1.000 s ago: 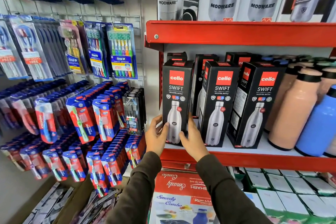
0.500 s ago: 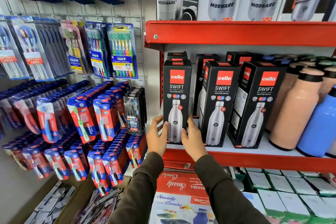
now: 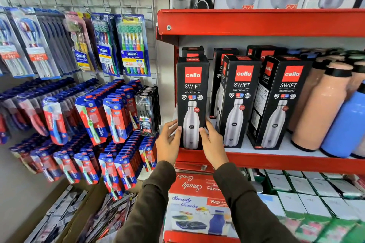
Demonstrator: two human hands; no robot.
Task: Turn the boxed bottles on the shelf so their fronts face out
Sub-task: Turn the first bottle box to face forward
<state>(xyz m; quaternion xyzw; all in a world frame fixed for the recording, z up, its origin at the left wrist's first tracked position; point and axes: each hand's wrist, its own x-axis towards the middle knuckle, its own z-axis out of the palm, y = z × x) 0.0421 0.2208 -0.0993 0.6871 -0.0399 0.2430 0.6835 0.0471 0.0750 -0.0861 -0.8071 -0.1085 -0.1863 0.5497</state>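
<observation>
Honestly looks easy to handle: tall black cardboard Cello Swift bottle box [image 3: 192, 102], standing at 9 o'clock on the red metal shelf [image 3: 276, 161], front out. Clasped low between left hand [image 3: 167, 144] and right hand [image 3: 214, 144]. Probably stiff, top-heavy, slightly slick; best gripped by the lower side edges.

Three boxed bottles are ranged along the shelf [image 3: 276, 161] front: leftmost box [image 3: 192, 102], middle box [image 3: 238, 100] and right box [image 3: 276, 102]. Further boxes [image 3: 223, 77] are set behind them; unboxed bottles [image 3: 322, 106] stand to the right. The leftmost box is flanked low by the left hand [image 3: 167, 144] and right hand [image 3: 213, 144]. Toothbrush packs [image 3: 132, 45] are hung left of the shelf
</observation>
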